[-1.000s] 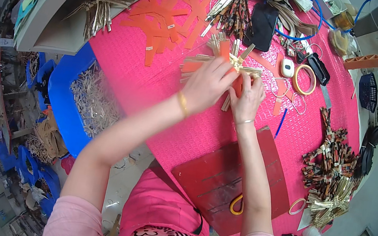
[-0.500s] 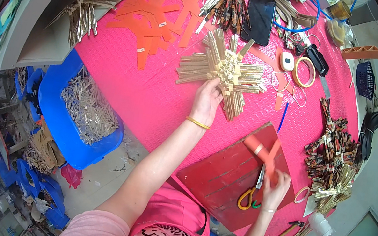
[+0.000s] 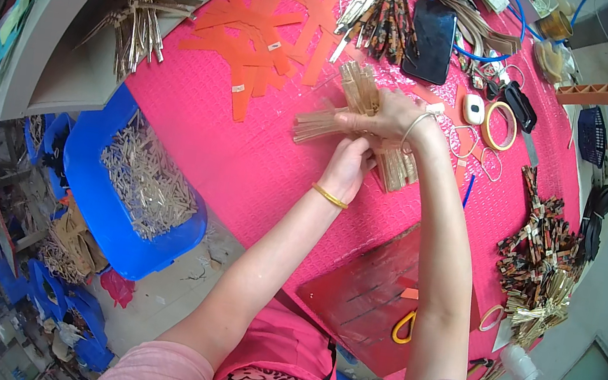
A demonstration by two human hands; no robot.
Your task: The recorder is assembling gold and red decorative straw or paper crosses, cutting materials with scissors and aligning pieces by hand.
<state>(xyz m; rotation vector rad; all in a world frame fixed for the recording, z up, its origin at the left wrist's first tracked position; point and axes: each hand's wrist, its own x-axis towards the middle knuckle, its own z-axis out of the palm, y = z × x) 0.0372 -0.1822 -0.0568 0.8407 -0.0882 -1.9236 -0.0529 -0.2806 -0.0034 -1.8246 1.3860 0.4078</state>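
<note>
Pink textured sheeting (image 3: 229, 167) is spread over the worktop, likely to protect it. Head view: gold woven strip cross (image 3: 360, 88) is located under the right hand (image 3: 400, 118) and just beyond the left hand (image 3: 348, 167). Right thumb and fingers are spread apart across it, presumably so the loose strip ends are kept flat. Left fingers are curled together at its near edge; whether anything is pinched can't be told. Orange cut-out shapes (image 3: 250, 48) are laid beyond-left of both hands, seemingly for easy reach. Yellow-handled scissors (image 3: 403, 327) are rested on the red board (image 3: 353, 284), nearer the body than either hand.
</note>
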